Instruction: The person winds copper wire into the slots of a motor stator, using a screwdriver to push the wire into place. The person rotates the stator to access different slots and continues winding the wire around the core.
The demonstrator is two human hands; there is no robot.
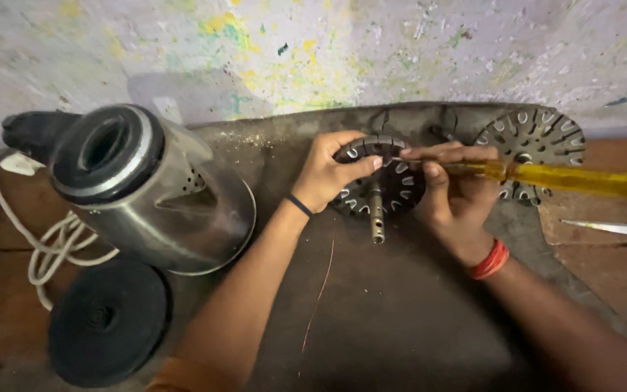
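My left hand [328, 178] grips the rim of a round slotted metal motor core [393, 190] that has a steel shaft [376, 218] pointing toward me. My right hand [453, 196] holds a screwdriver with a yellow handle [582, 178], its metal tip laid across the top of the core near my left thumb. The core rests on a dark worn metal sheet [400, 312]. A thin black band circles my left wrist and a red thread band circles my right wrist.
A second slotted metal disc [535, 141] lies behind the screwdriver. At left stands a steel electric kettle [146, 189] with a black lid, a white cord [45, 247] and a black round base [106, 319]. Scissors [618, 229] lie at right. A paint-spattered wall [328, 51] rises behind.
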